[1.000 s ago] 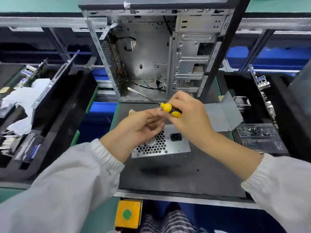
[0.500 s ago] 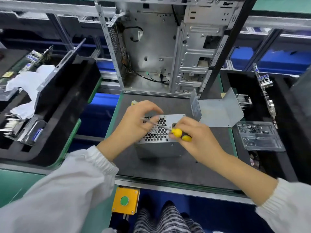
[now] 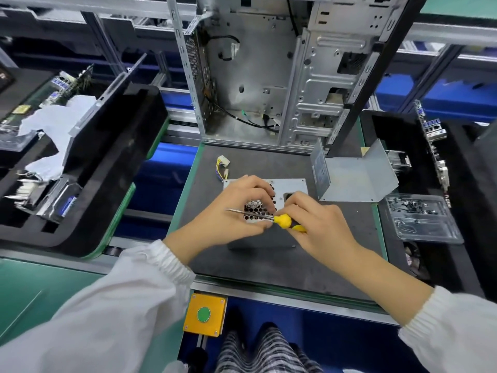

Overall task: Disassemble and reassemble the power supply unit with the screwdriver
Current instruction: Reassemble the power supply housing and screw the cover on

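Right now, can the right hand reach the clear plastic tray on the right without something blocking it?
Probably yes. The clear plastic tray lies beside the right hand, with only bare mat between them, but that hand already holds the screwdriver.

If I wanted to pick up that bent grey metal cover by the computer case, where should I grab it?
Probably grip the bent metal cover by its upright flap on the left, coming down from above. That flap stands up off the mat, so fingers can pinch both faces; the rest lies nearly flat.
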Demonstrator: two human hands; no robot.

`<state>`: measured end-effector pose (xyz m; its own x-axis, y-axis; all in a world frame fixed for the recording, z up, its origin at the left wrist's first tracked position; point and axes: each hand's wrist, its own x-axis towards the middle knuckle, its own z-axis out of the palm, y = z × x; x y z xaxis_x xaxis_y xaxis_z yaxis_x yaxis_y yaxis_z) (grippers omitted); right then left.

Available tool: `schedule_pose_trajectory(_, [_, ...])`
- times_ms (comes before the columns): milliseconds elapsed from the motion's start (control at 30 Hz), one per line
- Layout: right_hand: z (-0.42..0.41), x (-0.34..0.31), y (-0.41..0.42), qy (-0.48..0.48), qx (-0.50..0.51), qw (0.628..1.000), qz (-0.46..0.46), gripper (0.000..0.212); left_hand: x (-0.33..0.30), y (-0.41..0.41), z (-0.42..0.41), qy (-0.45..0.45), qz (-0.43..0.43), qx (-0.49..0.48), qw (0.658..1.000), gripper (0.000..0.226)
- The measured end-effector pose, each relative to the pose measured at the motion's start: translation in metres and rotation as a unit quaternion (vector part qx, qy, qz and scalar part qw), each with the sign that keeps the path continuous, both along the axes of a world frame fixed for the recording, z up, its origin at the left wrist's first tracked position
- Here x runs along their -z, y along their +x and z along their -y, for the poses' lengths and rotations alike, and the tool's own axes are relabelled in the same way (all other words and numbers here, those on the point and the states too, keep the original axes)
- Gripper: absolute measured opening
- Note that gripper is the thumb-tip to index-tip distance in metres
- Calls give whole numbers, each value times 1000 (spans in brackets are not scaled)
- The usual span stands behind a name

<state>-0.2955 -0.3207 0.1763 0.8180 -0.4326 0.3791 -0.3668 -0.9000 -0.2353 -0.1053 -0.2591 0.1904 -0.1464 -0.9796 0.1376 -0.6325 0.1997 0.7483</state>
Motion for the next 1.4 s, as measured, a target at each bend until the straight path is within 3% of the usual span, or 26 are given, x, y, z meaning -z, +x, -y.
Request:
schedule_pose_trajectory(200, [-2, 1, -3, -55, -36, 997, -29, 25, -1, -3, 3, 4, 17, -8, 1000, 22])
schedule_pose_trajectory(300, [-6, -1, -8, 61, -13, 998, -9, 23, 0, -4, 4, 14, 10, -23, 1000, 20])
schedule_pose_trajectory(400, [1, -8, -3, 244, 64, 967, 38, 5, 1, -7, 7, 19, 0, -36, 999, 19])
schedule_pose_trajectory(567, [21, -20, 12, 354, 95, 930, -14, 12, -1, -5, 12, 50, 7, -32, 998, 18])
schedule_pose_trajectory(800, [34, -69, -13, 319, 94, 937, -102, 18, -1, -5, 10, 54, 9, -29, 998, 11])
schedule_pose_trajectory(967, [40, -114, -34, 165, 65, 955, -238, 10, 0, -5, 8, 66, -5, -43, 997, 9])
schedule_pose_trajectory(1133, [37, -127, -26, 15, 52, 948, -315, 24, -1, -5, 9, 70, -12, -43, 997, 9])
schedule_pose_trajectory(1400, [29, -134, -4, -26, 37, 919, -393, 19, 0, -5, 9, 68, -18, -40, 997, 10])
